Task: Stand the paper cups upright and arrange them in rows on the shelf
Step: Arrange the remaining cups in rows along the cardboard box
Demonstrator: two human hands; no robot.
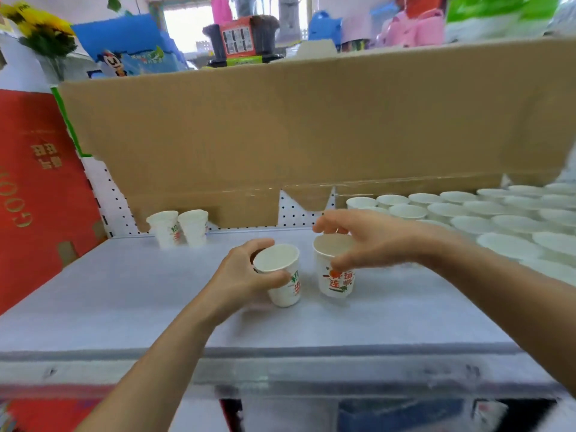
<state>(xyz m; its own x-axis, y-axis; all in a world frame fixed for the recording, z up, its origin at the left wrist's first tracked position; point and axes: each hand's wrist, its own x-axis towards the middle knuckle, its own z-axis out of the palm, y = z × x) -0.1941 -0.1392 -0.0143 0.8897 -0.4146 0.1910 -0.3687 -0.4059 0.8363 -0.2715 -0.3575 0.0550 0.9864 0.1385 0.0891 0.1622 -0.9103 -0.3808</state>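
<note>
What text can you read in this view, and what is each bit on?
"GOO", gold letters running sideways up the red box; further letters unclear.
Gold Chinese characters, upside down, on the same box: too blurred to read.
Red and green Chinese print on the left cup and the right cup: too blurred to read.
Label on the black goods at the top: too small.

Two hands [246, 275], four loose cups [282, 275], perhaps twenty rowed cups [467, 213].

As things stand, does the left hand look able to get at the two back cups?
Likely not yet: the left hand grips a cup. Otherwise nothing stands on the shelf between it and the two back cups.
</note>
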